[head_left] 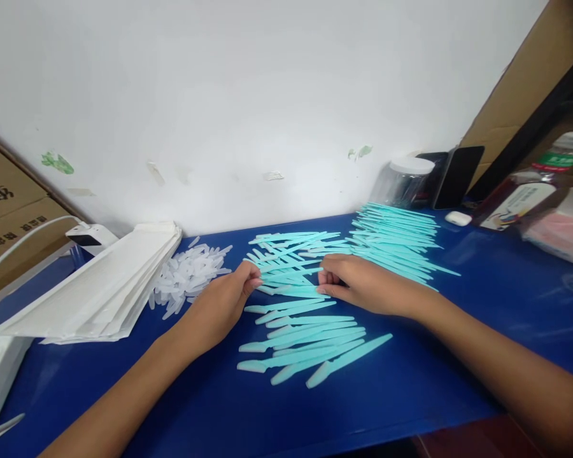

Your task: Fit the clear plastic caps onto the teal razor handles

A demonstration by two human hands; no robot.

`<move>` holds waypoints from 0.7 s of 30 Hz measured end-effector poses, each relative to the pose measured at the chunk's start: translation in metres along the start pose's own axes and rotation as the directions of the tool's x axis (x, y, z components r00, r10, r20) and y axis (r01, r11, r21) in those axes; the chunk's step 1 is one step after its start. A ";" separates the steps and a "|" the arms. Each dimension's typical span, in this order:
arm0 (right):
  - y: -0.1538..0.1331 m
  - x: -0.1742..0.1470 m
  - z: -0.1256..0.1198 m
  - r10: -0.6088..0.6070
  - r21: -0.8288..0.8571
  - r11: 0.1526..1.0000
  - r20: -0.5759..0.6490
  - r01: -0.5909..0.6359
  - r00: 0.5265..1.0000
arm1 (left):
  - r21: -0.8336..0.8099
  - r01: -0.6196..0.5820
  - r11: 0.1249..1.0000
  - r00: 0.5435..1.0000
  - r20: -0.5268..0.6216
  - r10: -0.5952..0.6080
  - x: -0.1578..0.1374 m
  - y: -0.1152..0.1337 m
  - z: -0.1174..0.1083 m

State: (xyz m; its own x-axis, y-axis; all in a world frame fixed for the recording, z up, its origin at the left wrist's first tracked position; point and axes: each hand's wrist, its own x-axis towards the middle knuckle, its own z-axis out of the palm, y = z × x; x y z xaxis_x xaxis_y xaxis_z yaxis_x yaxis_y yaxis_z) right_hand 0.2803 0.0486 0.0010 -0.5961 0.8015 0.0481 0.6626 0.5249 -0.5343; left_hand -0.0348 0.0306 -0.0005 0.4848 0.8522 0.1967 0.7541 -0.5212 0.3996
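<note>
Turquoise knife-shaped sticks [310, 336], pale-ended, overlapping, both hands [356, 280] curled, cannot tell if gripping

**Bottle [520, 194] and Jar [396, 184] Share Blue Tabletop [195, 407]**

A white wall [243, 114], marked by green patches [57, 163] and pale scraps [273, 175], rises behind the tabletop. At left, a cardboard carton [14, 216] printed with dark characters stands by a white device [90, 238] with a dark display, a white cable [52, 221] reaching toward it. White envelopes [105, 286] lie fanned in front. At right, the clear, white-lidded jar stands near the wall beside a dark, phone-like slab [458, 178]. A small white case [458, 218] lies near the bottle, which has a green-and-red neck band; a pink packet [563, 229] sits beyond. More cardboard [510, 105] fills the upper corner.
</note>
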 end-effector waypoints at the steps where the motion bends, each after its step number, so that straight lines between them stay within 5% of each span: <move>1: 0.001 0.000 0.000 0.000 0.002 1.000 0.003 0.000 1.000 | -0.033 0.008 0.999 1.000 -0.001 -0.008 0.000 0.000 0.000; 7: 0.001 0.001 -0.008 -0.012 0.051 0.999 -0.082 0.016 0.997 | -0.187 -0.085 0.979 0.996 -0.038 0.079 0.000 0.001 0.002; 14: -0.007 0.000 -0.014 -0.057 0.133 0.988 -0.158 0.078 0.986 | 0.077 -0.360 0.930 0.883 -0.294 0.366 0.000 0.006 0.003; 21: -0.017 0.000 -0.004 -0.069 0.197 0.975 -0.180 0.105 0.981 | 0.087 -0.470 0.878 0.845 -0.244 0.476 0.000 0.010 0.008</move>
State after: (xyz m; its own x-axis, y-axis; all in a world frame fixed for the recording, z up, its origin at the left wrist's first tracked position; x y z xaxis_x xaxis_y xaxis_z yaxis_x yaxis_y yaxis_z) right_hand 0.2708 0.0405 0.0133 -0.5496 0.8015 0.2359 0.4938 0.5393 -0.6822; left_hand -0.0243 0.0253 -0.0034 0.6608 0.4829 0.5746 0.4732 -0.8623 0.1804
